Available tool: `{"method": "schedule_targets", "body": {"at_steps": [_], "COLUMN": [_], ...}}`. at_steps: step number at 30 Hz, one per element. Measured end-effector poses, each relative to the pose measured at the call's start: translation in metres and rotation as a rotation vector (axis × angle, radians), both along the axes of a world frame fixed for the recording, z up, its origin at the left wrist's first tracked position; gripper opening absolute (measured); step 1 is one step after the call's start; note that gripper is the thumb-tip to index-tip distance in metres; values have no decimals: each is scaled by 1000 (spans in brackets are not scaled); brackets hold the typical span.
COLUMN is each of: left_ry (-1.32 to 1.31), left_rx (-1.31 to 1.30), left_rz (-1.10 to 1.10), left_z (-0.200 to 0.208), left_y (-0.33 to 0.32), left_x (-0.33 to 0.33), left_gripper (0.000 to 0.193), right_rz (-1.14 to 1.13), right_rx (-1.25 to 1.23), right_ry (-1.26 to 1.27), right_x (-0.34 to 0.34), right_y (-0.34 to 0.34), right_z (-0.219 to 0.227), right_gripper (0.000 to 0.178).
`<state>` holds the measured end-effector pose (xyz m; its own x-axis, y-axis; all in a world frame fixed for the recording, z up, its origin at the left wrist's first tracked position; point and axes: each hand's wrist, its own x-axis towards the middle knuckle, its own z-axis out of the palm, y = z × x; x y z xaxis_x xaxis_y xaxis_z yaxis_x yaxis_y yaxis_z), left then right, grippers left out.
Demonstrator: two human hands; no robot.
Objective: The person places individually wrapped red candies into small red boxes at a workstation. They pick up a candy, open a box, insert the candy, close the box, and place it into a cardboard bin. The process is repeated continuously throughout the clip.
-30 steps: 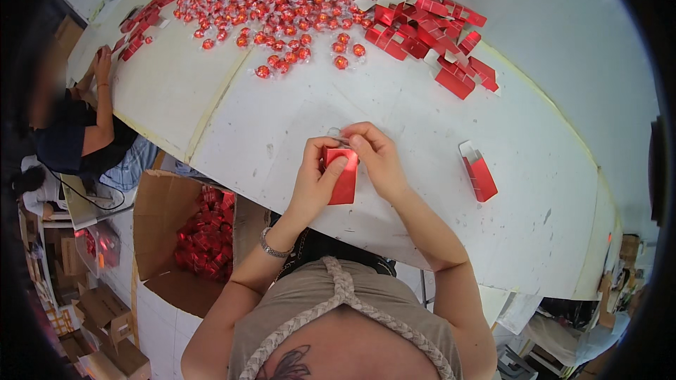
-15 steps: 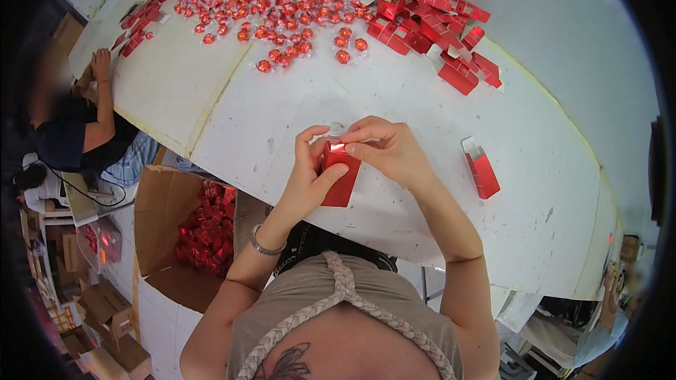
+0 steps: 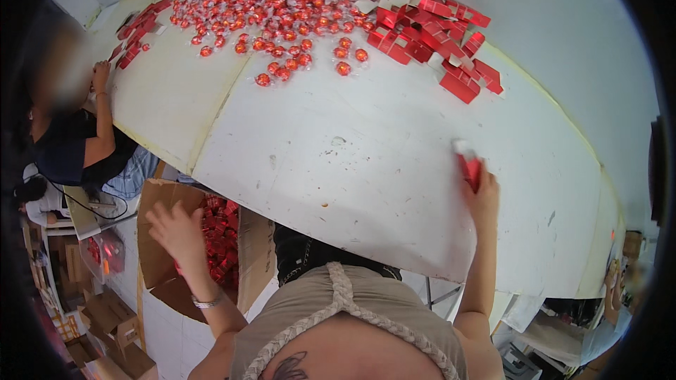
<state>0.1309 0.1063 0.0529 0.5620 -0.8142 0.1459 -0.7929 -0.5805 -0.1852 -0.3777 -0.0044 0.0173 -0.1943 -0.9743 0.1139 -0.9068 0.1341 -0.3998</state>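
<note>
Bright, even, whitish light washes over my counter (image 3: 338, 112), with a soft shadow beside my right forearm (image 3: 482, 267). My right hand (image 3: 484, 195), toward three o'clock, is blurred, and so is the small red box (image 3: 470, 170) in it. Wrapped candies (image 3: 274, 7) glint at eleven; the cardboard carton (image 3: 258, 253) at eight is dimmer inside. The counter's edges bow, and blackness swallows the corners.

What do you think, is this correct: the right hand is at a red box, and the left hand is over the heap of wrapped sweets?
Not quite: the left hand is over the open cardboard carton, as the head view shows. The right hand is indeed at a red box.
</note>
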Motion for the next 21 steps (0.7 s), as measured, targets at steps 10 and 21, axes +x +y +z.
{"method": "schedule_targets", "body": {"at_steps": [10,21], "left_ry": [2016,1876], "left_rx": [-891,-398], "left_rz": [-131,-340], "left_z": [-34,-54], "left_y": [-96,-106], "left_x": [-110,-106], "left_gripper": [42,44], "right_rz": [908,744], "right_rx": [-381,-81], "right_ry": [-303,-937], "right_x": [239,219], "right_y": [-164,-106], "right_z": [-1,17], "right_gripper": [43,31]}}
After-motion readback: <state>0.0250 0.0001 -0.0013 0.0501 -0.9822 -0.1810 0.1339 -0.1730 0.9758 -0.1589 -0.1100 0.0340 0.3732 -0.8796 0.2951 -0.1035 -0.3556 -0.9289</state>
